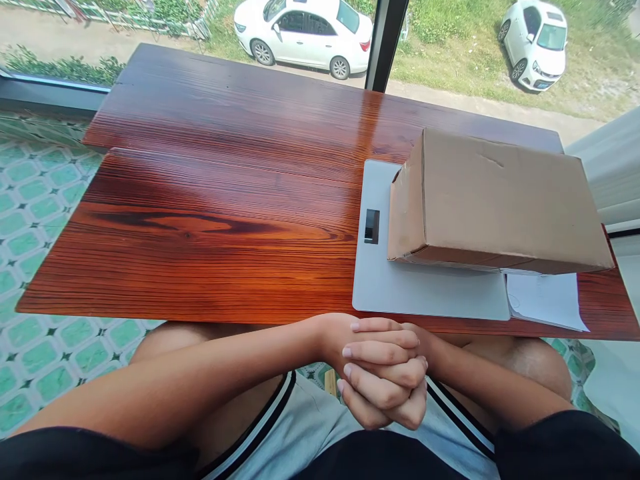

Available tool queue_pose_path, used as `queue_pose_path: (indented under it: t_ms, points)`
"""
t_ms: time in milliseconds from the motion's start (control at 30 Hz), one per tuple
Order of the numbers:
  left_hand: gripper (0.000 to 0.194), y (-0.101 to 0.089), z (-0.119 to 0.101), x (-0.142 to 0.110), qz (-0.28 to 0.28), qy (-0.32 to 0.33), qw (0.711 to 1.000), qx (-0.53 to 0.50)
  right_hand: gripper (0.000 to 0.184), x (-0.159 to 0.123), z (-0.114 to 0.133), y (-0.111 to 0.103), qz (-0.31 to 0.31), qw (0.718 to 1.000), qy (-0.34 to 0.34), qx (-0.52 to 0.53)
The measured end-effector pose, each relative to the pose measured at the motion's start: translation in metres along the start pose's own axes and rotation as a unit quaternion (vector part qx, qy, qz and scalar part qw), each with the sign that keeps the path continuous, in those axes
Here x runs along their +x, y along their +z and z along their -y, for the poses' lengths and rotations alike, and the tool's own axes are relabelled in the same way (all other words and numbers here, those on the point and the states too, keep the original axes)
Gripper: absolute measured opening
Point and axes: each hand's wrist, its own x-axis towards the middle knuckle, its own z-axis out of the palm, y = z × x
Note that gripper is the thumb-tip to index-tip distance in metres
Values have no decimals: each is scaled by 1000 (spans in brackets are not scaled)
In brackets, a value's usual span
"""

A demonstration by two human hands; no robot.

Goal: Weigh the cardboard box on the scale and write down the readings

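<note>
My left hand (336,341) and my right hand (389,375) are clasped together over my lap, just in front of the table's near edge. The fingers are interlaced and folded closed, the right-hand ones lying across the back of the left. No object shows in either hand; the palms are hidden. Nearest to them is a flat pale-grey scale (425,290) with a small dark display (371,227). A closed brown cardboard box (505,200) rests on the scale and overhangs its right side. White paper sheets (545,300) lie partly under the box.
The reddish-brown wooden table (200,253) is made of boards with a stepped left end. Behind it stands a window with a dark frame post (387,47); cars are parked outside. A white curtain (610,153) hangs at the right, and green tiles (40,200) cover the floor.
</note>
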Motion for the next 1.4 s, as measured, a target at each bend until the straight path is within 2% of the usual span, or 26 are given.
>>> queue_pose_path:
  t_ms: [67, 167, 533, 667, 867, 967, 1067, 1200, 1267, 1300, 1333, 1367, 1400]
  points:
    - [25, 1, -5, 2, -25, -14, 1000, -1, 34, 1, 4, 2, -15, 1000, 17, 6]
    - [22, 1, -13, 5, -56, 2, 998, 2, 33, 2, 6, 1, -4, 1000, 10, 7]
    - [16, 0, -19, 10, -66, 18, 998, 6, 42, 2, 5, 2, -15, 1000, 10, -6]
    - [19, -1, -20, 12, -65, 9, 998, -1, 34, 2, 5, 3, -9, 1000, -5, -3]
    - [22, -2, -19, 12, -46, -29, 998, -9, 35, 1, 2, 2, -19, 1000, 10, -3]
    - [22, -1, -19, 12, -40, -48, 998, -7, 21, -1, -7, -1, 10, 1000, -27, -1]
    - [22, -1, -21, 10, -50, -39, 998, -9, 14, -2, -14, -2, 28, 999, -43, 3]
    - [21, -3, -18, 8, -48, -43, 998, 19, 14, -1, -16, 0, 1, 999, -32, -9]
    - [27, -4, -9, 9, -6, -38, 999, 20, 17, -1, -15, 0, -3, 999, -37, -11]
    - [31, -5, -4, 10, 47, -33, 998, 8, 18, -1, -15, 0, 2, 999, -41, -11]
    - [36, -6, 3, 11, 124, -36, 992, -9, 17, -2, -14, 0, 11, 999, -46, -9]
    - [41, -7, 9, 12, 252, -39, 966, -42, 17, -2, -14, -1, 18, 999, -50, -7]
    - [47, -7, 15, 13, 380, -49, 920, -79, 16, -1, -14, -1, 21, 999, -49, -5]
